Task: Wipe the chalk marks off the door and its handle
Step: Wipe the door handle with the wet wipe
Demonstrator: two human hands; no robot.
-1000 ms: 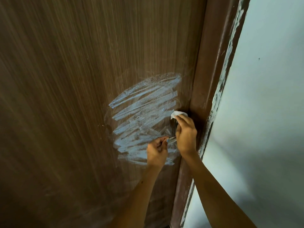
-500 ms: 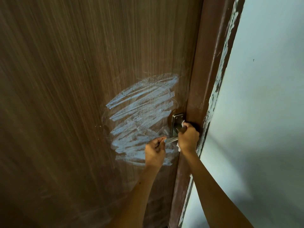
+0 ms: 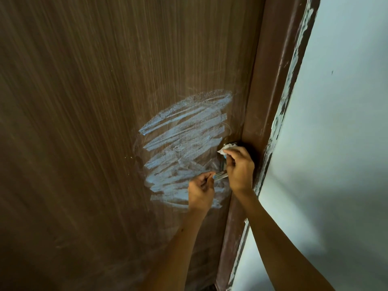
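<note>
A dark brown wooden door [image 3: 88,122] fills the left of the head view. A broad patch of pale blue chalk marks [image 3: 184,139] covers it beside the metal handle [image 3: 220,175]. My left hand [image 3: 200,193] grips the free end of the handle lever. My right hand [image 3: 239,166] presses a crumpled white tissue [image 3: 227,147] against the top of the handle plate, which it mostly hides.
The brown door frame [image 3: 266,101] runs up along the right of the door, with chipped paint on its outer edge. A pale blue-grey wall [image 3: 336,143] lies to the right of the frame.
My right hand has moved the tissue from the lower part of the handle plate back up to its top, covering the plate again. My left hand stays on the lever.
</note>
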